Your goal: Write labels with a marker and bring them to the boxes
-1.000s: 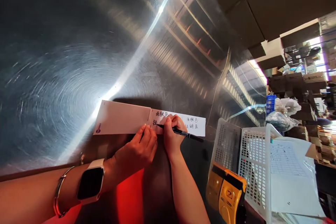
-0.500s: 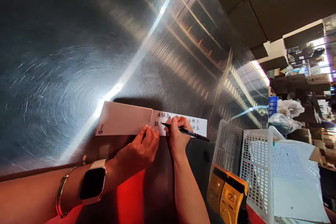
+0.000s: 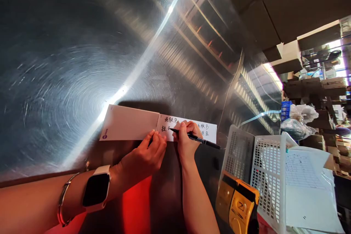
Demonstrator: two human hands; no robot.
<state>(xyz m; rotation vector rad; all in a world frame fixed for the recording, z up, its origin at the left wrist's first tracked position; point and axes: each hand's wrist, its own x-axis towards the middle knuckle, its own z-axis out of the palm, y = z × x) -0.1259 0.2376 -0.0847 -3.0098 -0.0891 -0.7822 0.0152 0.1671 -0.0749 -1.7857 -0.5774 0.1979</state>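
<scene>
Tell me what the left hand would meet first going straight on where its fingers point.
Probably the open white pad, right at the left hand's fingertips; the black pen's tip lies near that line, though depth is unclear.

The tabletop (image 3: 68, 76) looks like polished metal, glossy enough to mirror what stands about it yet scored with fine circular scratches, while the smooth white paper strip (image 3: 131, 124) looks nearly matt and the black pen (image 3: 210, 144) appears to be plastic with a slight sheen. A shiny metal bracelet (image 3: 62, 203) sits by a watch (image 3: 95, 190) with a dark, glassy face. The basket (image 3: 268, 175) is perforated white plastic, the sheets (image 3: 309, 186) beside it are paper, and the bags (image 3: 303, 112) are crinkled, glossy clear plastic.
</scene>
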